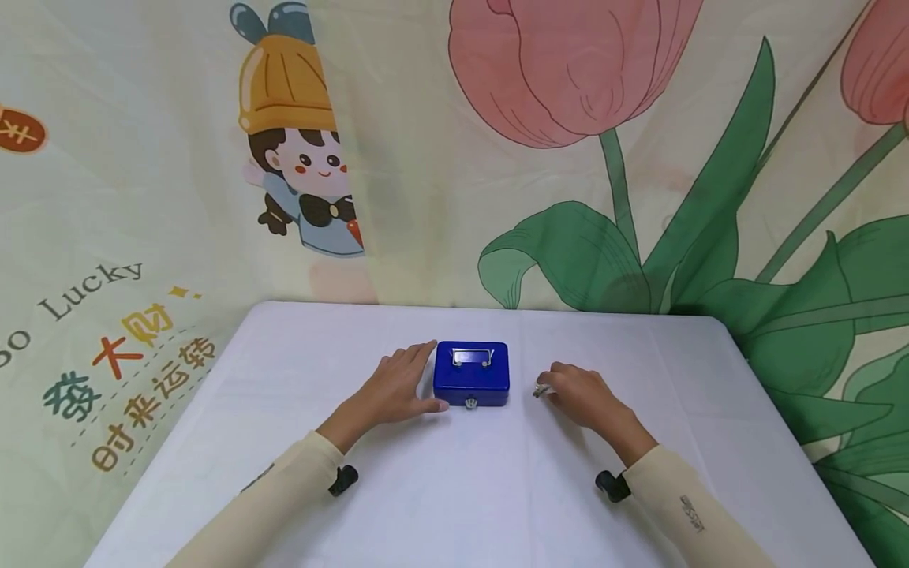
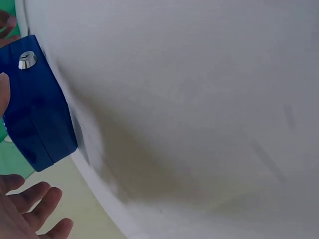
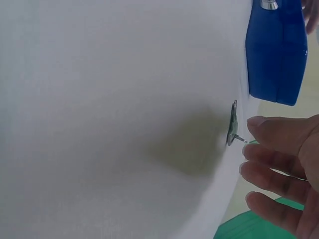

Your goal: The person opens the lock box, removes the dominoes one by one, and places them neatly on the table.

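A small blue cash box (image 1: 472,386) sits closed on the white table, a silver handle (image 1: 472,357) folded on its lid. Its round lock (image 2: 27,60) faces the person, and the keyhole shows in the left wrist view. My left hand (image 1: 400,386) is at the box's left side, fingers spread, thumb near the front corner. To the right of the box, my right hand (image 1: 584,396) pinches small silver keys (image 3: 233,125) between thumb and forefinger. One key hangs close over the tabletop in the right wrist view.
The white-covered table (image 1: 440,505) reaches back to a printed cloth backdrop (image 1: 419,158) with tulips and a cartoon figure. Black wrist cameras (image 1: 612,486) are strapped at both sleeve cuffs.
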### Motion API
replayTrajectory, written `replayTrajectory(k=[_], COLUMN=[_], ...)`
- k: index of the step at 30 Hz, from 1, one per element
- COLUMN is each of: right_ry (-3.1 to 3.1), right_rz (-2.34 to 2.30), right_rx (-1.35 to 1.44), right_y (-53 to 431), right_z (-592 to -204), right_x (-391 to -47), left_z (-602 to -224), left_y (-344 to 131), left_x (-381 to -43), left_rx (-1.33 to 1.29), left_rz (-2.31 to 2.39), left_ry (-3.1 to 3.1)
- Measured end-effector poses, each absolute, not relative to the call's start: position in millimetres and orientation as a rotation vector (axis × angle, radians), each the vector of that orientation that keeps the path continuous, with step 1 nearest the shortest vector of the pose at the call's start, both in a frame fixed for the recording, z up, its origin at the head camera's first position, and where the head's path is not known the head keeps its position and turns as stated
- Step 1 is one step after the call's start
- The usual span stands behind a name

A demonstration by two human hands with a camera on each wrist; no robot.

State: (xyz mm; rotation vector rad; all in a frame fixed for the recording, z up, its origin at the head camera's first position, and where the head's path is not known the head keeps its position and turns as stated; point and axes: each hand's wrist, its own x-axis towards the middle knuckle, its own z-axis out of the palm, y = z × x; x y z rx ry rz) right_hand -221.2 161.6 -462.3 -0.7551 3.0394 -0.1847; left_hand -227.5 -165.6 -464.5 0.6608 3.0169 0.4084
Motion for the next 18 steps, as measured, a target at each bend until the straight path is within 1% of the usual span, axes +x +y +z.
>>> replayTrajectory(k=[8,18], right_ry=[2.973,2.946], right_rz=[-0.169,-0.141], right_rx=[-0.686,-0.635], right_y=[158.7,158.9], right_z=[-467.9,-472.9], right_x=[-235.6,-247.4], left_z=[-467.9,-467.7], left_y=[-152.6,-147.2], left_x=[-240.2,-245.3], left_rx=[0.709,0.665], left_rz=[0.449,0.434], left_ry=[2.958,2.969])
